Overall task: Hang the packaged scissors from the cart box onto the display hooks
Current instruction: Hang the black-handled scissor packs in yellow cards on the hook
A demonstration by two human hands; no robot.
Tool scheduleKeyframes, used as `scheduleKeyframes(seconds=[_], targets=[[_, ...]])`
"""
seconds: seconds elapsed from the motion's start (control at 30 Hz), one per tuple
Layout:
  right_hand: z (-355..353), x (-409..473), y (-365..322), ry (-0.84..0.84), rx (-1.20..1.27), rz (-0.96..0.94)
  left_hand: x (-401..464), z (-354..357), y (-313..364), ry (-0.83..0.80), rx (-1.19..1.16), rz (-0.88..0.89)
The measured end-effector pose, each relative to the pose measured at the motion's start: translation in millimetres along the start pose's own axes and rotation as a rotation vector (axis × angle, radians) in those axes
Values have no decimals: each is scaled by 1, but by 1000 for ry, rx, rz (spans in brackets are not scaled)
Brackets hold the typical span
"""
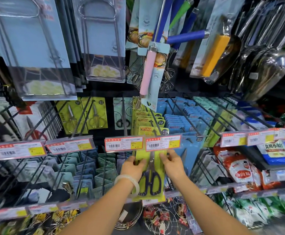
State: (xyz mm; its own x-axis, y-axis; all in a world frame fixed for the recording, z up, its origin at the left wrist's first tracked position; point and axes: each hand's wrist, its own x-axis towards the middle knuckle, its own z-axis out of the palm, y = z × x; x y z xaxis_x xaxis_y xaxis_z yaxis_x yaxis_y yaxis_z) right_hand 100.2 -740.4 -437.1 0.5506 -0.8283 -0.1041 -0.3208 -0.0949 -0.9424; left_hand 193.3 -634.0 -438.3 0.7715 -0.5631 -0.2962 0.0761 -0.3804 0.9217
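Both arms reach forward; the left hand [133, 166] and right hand [173, 162] pinch the green scissors package [149, 175] by its side edges below the price tag [163, 143].

Person, head-camera view: two bare forearms, no sleeves visible to the lower frame edge. Left hand [133, 167]: no rings visible on the parts shown. Left wrist: one pale, milky-white, translucent rounded bangle [128, 182], smooth and unmarked, thick in section, of jade-like material, sitting loosely just below the hand. Right hand [172, 162]: no rings visible. Right wrist: no watch or band. Fingernails short, polish not discernible.
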Motion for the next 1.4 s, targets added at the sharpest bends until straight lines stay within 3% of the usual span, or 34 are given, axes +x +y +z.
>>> scheduleKeyframes(seconds=[0.17, 0.27, 0.33, 0.47, 0.63, 0.97, 1.17, 1.4], targets=[[20, 25, -5, 86, 82, 215, 3, -8, -2, -60, -9, -42], [37, 20, 3, -12, -32, 381, -7, -26, -22, -107, 173, -64], [55, 13, 17, -130, -237, 384, -13, -42, -42, -113, 347, -29], [107, -24, 1, -431, -704, 144, -23, -96, -65, 13, 732, 12], [207, -73, -47, -638, -936, -299, -47, -203, -83, 171, 1066, -73], [441, -234, -141, -906, -1109, -939, -168, -446, -154, 454, 1110, -454], [550, -354, -174, -1064, -1116, -1205, -269, -563, -205, 615, 1022, -618], [635, -493, -205, -1269, -1059, -1418, -393, -647, -253, 780, 859, -882]])
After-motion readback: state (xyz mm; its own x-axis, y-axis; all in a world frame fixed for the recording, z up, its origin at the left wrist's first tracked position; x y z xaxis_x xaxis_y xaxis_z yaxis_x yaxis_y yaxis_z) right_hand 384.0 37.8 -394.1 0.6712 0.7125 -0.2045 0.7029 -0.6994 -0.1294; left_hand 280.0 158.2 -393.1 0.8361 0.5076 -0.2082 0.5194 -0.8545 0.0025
